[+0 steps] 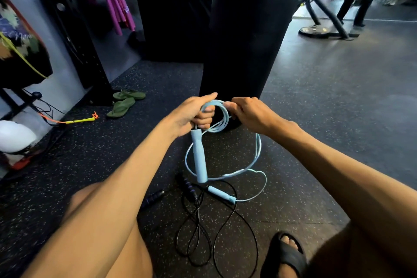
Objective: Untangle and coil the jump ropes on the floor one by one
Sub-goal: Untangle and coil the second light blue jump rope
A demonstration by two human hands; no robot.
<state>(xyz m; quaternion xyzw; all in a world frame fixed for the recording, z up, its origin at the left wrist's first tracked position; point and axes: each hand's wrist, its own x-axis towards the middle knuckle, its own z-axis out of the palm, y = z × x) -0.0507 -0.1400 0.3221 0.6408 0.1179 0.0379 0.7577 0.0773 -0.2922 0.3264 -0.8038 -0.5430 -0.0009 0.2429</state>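
A speckled black rubber gym floor (90, 165) spreads beneath a hanging black punching bag (252, 29). The left hand (194, 115) clenches the light-blue jump rope (222, 115) coils and one handle; the right hand (250, 113) pinches the loop. A black jump rope (198, 232) lies tangled on the floor below. No writing is legible.

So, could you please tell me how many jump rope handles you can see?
4: one light blue handle hangs below the left hand, another light blue handle lies on the floor, and two dark handles lie beside it. None seem hidden.
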